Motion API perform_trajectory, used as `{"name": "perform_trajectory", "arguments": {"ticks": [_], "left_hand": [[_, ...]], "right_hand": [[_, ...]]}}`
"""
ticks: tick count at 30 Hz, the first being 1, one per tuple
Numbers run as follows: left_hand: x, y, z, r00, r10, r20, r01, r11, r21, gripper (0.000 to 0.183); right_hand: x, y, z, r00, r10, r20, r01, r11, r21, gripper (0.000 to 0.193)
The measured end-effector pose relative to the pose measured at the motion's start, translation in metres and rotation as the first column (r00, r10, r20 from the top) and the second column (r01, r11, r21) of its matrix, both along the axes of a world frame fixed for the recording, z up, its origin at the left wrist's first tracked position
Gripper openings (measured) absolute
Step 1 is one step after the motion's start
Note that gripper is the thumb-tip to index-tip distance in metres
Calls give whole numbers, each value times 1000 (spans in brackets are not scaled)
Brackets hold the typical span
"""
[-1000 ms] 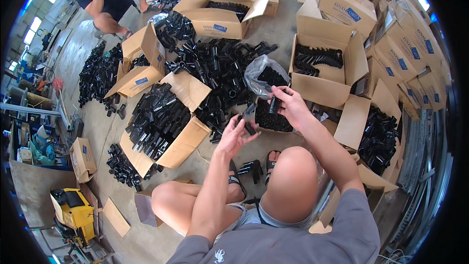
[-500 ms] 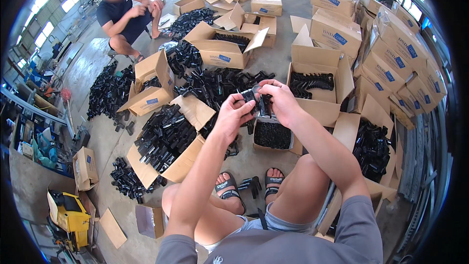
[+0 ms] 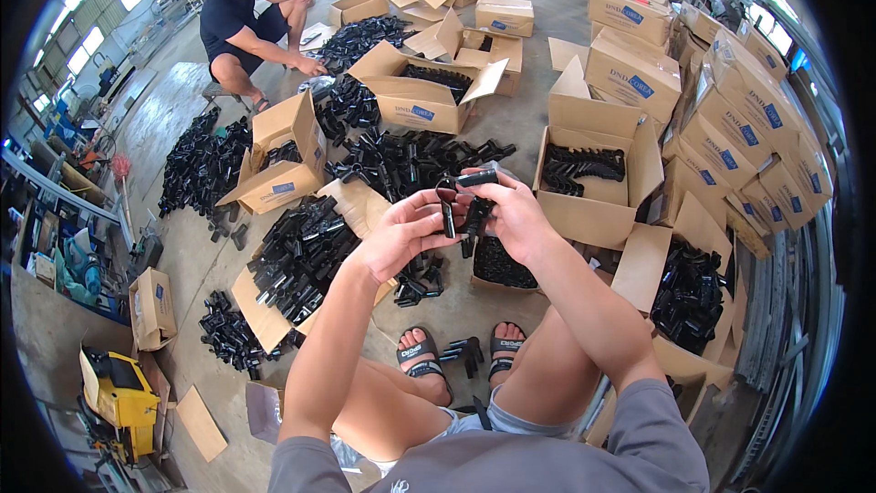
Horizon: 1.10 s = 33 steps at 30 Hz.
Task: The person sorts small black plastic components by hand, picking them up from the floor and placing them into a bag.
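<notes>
Head view, frame centre: left hand (image 3: pixel 401 236) and right hand (image 3: pixel 513 215) both grip black plastic connector pieces (image 3: pixel 465 201), the left's piece upright, the right's lying crosswise above it.

A seated person's left hand (image 3: pixel 401 233) and right hand (image 3: pixel 516 215) meet around a plastic fitting (image 3: pixel 465 196), above an open box (image 3: pixel 506 265) before the sandalled feet (image 3: pixel 461 356). More fittings (image 3: pixel 411 160) lie heaped on the floor beyond. Stacked cartons (image 3: pixel 730 119) stand right; another person (image 3: pixel 246 23) crouches far left.
</notes>
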<state>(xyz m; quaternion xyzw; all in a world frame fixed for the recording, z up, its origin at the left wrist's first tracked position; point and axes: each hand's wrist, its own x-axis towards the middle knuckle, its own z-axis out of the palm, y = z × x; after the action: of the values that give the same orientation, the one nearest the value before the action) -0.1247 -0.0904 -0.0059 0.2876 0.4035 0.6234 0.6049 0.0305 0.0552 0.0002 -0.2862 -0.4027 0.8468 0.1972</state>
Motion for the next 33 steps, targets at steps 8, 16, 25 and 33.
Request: {"name": "perform_trajectory", "arguments": {"ticks": [8, 16, 25, 33], "left_hand": [[13, 0, -8, 994, 111, -7, -111, 989, -93, 38], [30, 2, 1, 990, 96, 103, -93, 995, -29, 28], [29, -4, 3, 987, 158, 22, -158, 987, -6, 33], [28, -3, 4, 931, 308, -196, -310, 951, 19, 35]], "right_hand": [[-2, -12, 6, 982, -56, -178, 93, 974, 204, 58], [1, -9, 8, 899, 3, -437, 36, 996, 80, 79], [3, -14, 9, 991, -92, -92, 128, 827, 547, 69], [7, -16, 13, 991, -66, -118, 106, 918, 382, 39]]}}
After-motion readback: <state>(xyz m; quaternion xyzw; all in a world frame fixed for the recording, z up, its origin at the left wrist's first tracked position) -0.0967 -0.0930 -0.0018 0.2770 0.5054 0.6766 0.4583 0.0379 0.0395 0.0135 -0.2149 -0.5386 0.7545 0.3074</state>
